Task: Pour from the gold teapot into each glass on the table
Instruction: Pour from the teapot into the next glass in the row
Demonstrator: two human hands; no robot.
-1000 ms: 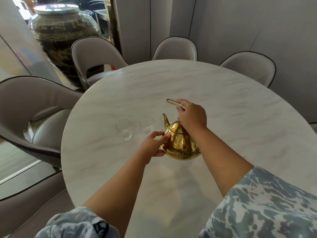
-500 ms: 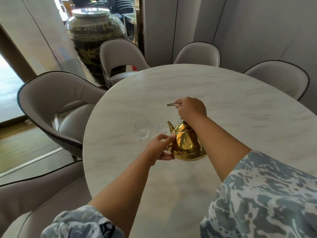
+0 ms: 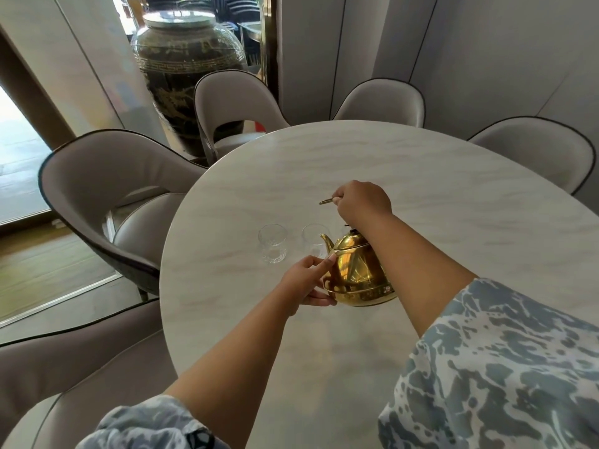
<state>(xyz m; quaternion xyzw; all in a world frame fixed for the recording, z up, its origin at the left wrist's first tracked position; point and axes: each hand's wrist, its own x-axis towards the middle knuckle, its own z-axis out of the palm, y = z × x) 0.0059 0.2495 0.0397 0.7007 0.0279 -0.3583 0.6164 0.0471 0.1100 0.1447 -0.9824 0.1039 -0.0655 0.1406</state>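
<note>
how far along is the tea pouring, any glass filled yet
Nothing looks poured yet: the left glass and the middle glass both look clear and empty. In hand: the right hand grips the handle of the gold teapot, the left hand steadies its body, and the spout points at the middle glass. Left: every glass; any glass behind the teapot is hidden.

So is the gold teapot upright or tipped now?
Tipped slightly: the gold teapot leans spout-first toward the near glass, its base edge lifted; no stream visible.
</note>
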